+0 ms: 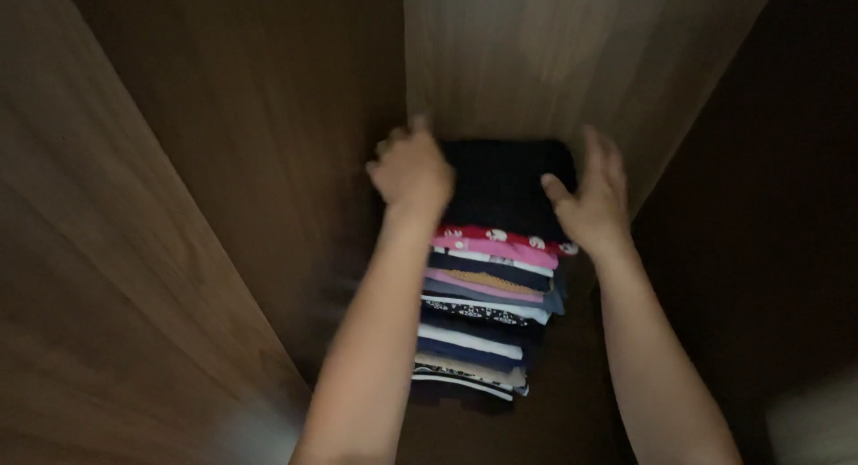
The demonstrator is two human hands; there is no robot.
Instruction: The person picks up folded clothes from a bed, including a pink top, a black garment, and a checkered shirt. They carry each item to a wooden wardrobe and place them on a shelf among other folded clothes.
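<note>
I am looking down into a dim wardrobe compartment of brown wood-grain panels [223, 161], and both my bare arms reach in toward a tall stack of folded clothes [487, 313]. The stack stands at the centre of my view, running from about the middle down toward 6 o'clock, close against the back panel.

On top lies a dark navy folded garment [500, 184]. Under it I can see a red piece with white shapes [500, 237], then a pink layer, then striped, patterned, white and dark layers down to the bottom, which sinks into shadow.

My left hand [411, 172] sits at the top garment's 9 o'clock edge. Its fingers are curled in, a loose fist resting on or against the cloth; whether that grip actually pinches fabric I cannot tell, since the hand is a little blurred.

My right hand [594, 197] is at the garment's 3 o'clock edge. Its grip is spread, fingers extended upward toward 12 o'clock, thumb angled in to touch the dark cloth.

A lighter wooden panel [554, 54] rises at 12 o'clock behind the stack.
</note>
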